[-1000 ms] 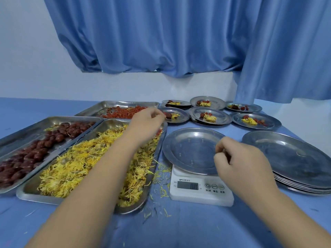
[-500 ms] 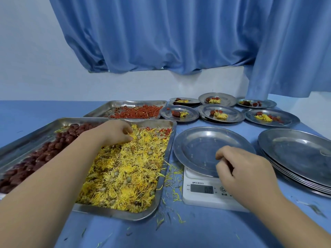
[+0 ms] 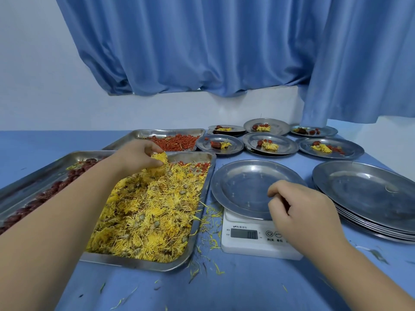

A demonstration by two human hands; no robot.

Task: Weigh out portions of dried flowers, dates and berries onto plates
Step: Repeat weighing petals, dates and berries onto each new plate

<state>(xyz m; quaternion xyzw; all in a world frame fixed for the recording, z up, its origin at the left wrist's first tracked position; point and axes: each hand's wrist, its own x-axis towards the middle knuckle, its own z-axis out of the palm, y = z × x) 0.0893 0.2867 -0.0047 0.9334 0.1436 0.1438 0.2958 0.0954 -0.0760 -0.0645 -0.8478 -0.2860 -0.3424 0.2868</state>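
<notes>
Scale (image 3: 247,244) display reading 0.0, left fingers (image 3: 148,150) pinching dried flowers (image 3: 160,157), right fingers (image 3: 275,191) curled above plate (image 3: 242,187), grip unclear.

Head-worn wide view, facing forward-down, close over table (image 3: 247,288)

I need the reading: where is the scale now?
Head view, right of centre: the scale sits under the empty plate, between the flower tray and the plate stack.
</notes>
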